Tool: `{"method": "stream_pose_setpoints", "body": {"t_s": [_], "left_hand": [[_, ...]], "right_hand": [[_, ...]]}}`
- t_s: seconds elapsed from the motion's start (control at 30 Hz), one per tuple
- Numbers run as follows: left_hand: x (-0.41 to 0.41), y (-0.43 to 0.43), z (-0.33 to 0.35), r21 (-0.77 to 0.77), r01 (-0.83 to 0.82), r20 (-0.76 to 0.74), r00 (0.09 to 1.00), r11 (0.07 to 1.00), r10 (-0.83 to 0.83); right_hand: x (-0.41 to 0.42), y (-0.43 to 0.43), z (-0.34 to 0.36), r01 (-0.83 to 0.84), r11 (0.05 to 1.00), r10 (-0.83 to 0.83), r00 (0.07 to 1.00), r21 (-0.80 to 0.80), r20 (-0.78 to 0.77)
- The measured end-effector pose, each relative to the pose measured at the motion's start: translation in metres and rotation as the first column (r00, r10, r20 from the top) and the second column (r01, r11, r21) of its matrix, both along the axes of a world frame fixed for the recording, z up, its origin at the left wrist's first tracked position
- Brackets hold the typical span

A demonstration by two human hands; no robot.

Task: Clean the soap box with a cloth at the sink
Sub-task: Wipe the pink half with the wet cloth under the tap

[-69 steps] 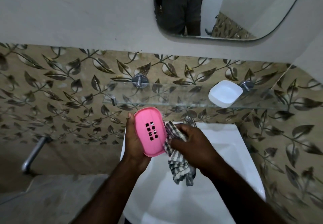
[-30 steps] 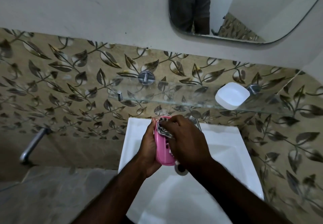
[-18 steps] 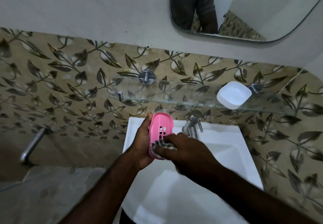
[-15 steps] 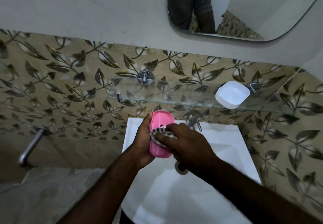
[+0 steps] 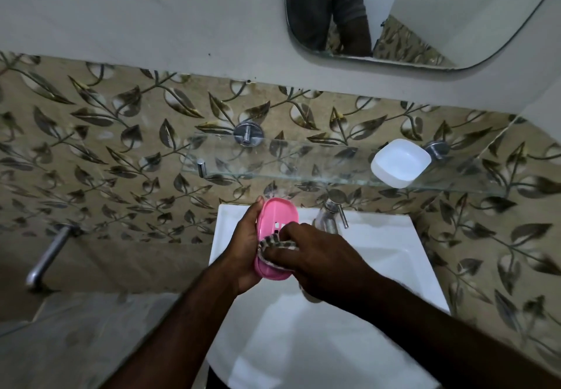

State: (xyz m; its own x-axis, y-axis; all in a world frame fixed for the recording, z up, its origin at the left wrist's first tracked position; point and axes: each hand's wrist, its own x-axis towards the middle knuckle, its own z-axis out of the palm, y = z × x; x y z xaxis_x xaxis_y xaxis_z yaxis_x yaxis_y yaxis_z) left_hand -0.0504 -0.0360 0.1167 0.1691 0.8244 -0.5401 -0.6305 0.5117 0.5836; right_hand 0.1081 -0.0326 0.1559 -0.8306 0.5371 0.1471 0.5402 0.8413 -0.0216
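My left hand (image 5: 244, 247) holds a pink soap box (image 5: 277, 217) upright by its left edge, above the back of the white sink (image 5: 394, 255). Its slotted inner face points right. My right hand (image 5: 318, 256) presses a checked cloth (image 5: 274, 241) against the lower half of that face. Most of the cloth is hidden under my fingers, and the lower part of the box is covered by them too.
A chrome tap (image 5: 329, 215) stands at the sink's back rim, just right of the box. Above it a glass shelf (image 5: 273, 161) carries a white soap-box part (image 5: 399, 162). A mirror (image 5: 425, 12) hangs higher up. A metal pipe (image 5: 48, 255) juts from the tiled wall at left.
The bunched cloth slid up and down over the pink box's slotted face; it now sits on the lower half. My left hand has kept the box in place over the sink.
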Motion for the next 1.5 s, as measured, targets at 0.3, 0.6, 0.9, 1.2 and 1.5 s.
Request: {"method": "stream_pose_setpoints", "body": {"t_s": [0.3,0.6,0.9,1.2,1.5], "left_hand": [[0.012,-0.001,0.006,0.109,-0.013,0.069,0.998,0.994,0.005],[0.016,0.006,0.005,0.183,-0.071,-0.024,0.997,0.981,0.076],[0.021,0.005,0.008,0.230,-0.108,-0.055,0.991,0.967,0.124],[0.024,-0.002,0.000,0.216,-0.084,-0.153,0.981,0.973,0.119],[0.020,0.005,0.010,0.281,-0.083,-0.163,0.978,0.956,0.133]], "right_hand": [[-0.009,0.026,0.014,0.203,0.978,-0.206,0.973,-0.041,-0.103],[-0.015,0.035,0.021,0.332,0.934,-0.352,0.919,-0.132,-0.178],[-0.028,0.024,0.017,0.436,0.865,-0.495,0.825,-0.250,-0.273],[-0.022,0.009,0.004,0.555,0.749,-0.645,0.736,-0.362,-0.206],[-0.021,0.011,0.023,0.444,0.836,-0.526,0.816,-0.323,-0.239]]}}
